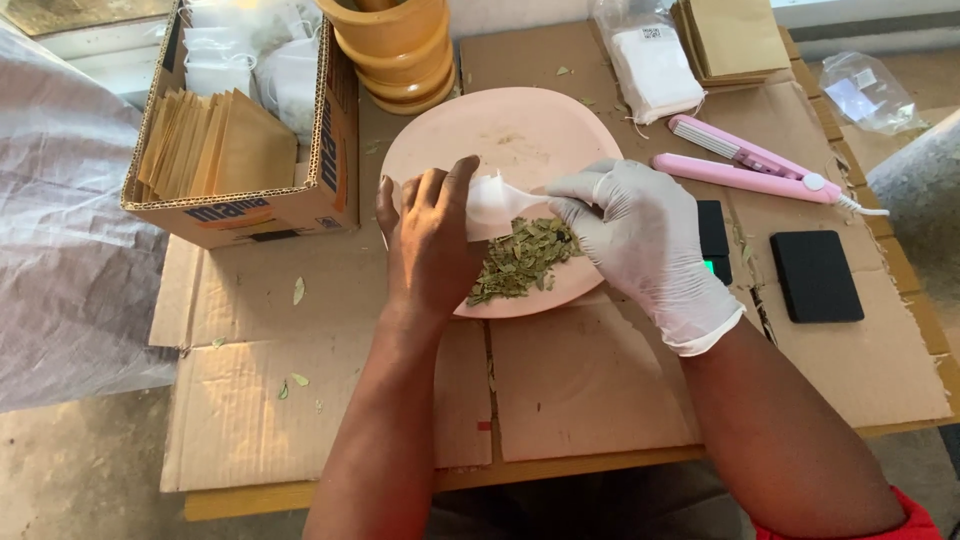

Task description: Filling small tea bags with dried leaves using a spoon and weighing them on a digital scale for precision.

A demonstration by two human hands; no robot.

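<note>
A pale pink plate (500, 125) lies on flattened cardboard, with a heap of dried green leaves (522, 260) on its near side. My bare left hand (430, 240) holds a small white filter bag (492, 202) over the plate, above the leaves. In its white glove, my right hand (645, 245) pinches the bag's right edge with the fingertips; a thin white stick-like thing runs between the two hands, and I cannot tell what it is.
A cardboard box (250, 205) with brown paper envelopes and white bags stands at the back left. A wooden mortar (400, 50) is behind the plate. To the right lie a pink heat sealer (755, 165), a black scale (815, 275), and packs of bags (655, 65).
</note>
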